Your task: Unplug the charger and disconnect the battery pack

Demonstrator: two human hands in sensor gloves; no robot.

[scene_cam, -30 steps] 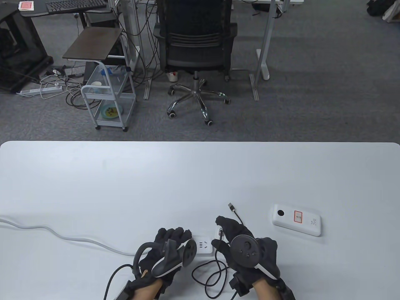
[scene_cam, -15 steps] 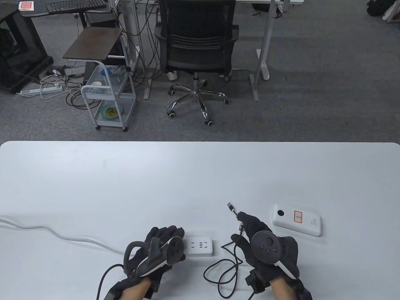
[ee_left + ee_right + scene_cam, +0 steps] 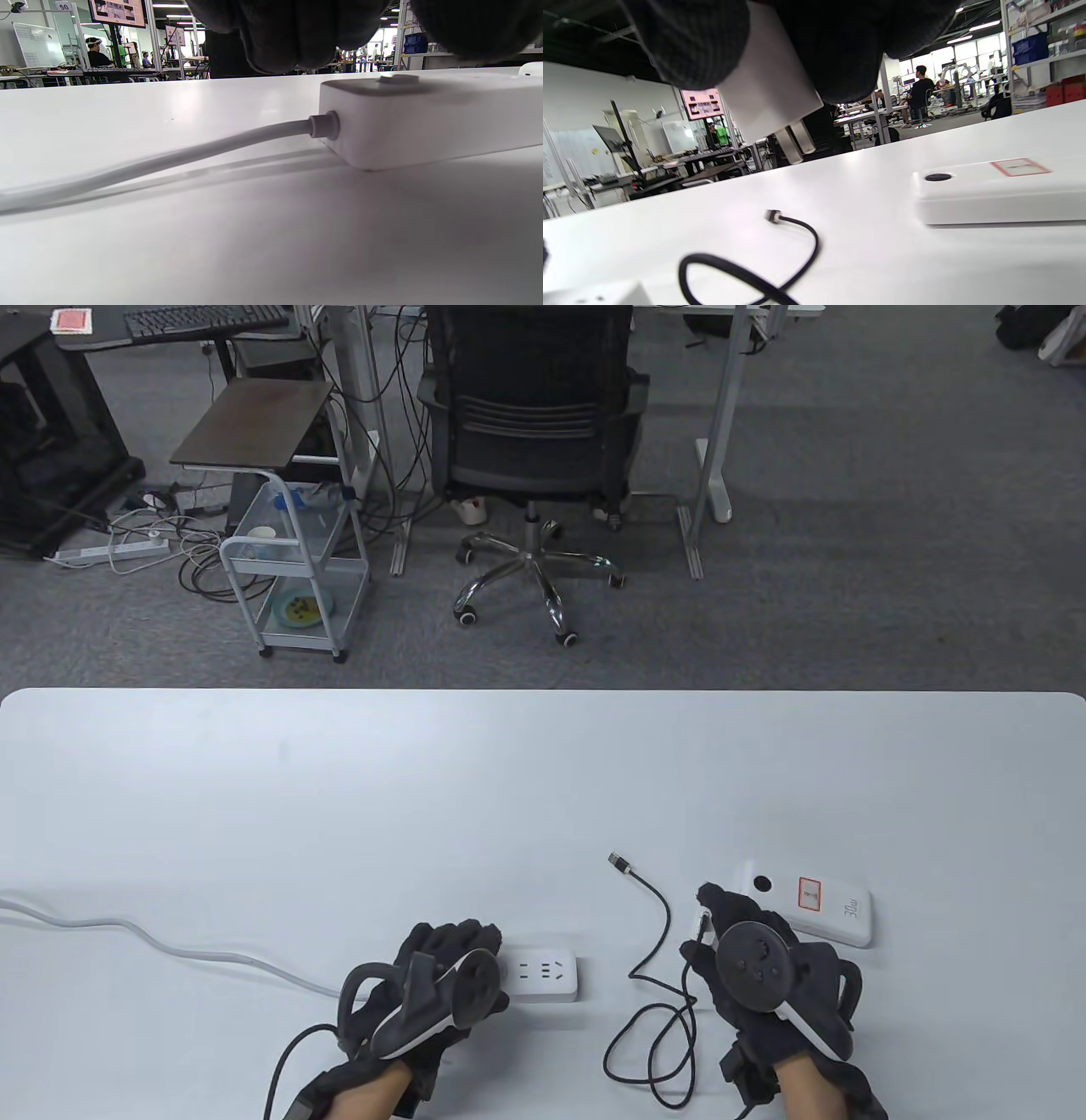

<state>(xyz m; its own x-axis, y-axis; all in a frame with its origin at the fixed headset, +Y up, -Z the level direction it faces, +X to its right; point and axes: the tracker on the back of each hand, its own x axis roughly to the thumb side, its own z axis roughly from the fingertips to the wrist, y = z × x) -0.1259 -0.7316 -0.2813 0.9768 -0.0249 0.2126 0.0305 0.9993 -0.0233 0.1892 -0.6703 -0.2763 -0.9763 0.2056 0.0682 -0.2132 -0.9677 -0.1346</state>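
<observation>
- Down on the white table (image 3: 254, 780), the left hand (image 3: 424, 993) rests on the left end of the white power strip (image 3: 543, 977), fingers curled over it. The right hand (image 3: 764, 976) is raised just right of the strip, beside the white battery pack (image 3: 836, 909), gripping the white charger (image 3: 702, 918). The black USB cable (image 3: 653, 950) trails from that hand in loops, its free plug (image 3: 617, 862) lying apart from the pack.
- Left wrist view: the gloved fingers (image 3: 292, 34) hang just over the strip's (image 3: 424, 118) top; whether they press it I cannot tell. Its grey cord (image 3: 169, 156) runs off left.
- Right wrist view: thumb and fingers (image 3: 691, 42) pinch the charger (image 3: 768, 93), its prongs (image 3: 795, 144) bare in the air above the table. The battery pack (image 3: 1001, 195) lies to the right, the cable plug (image 3: 774, 216) unconnected.
</observation>
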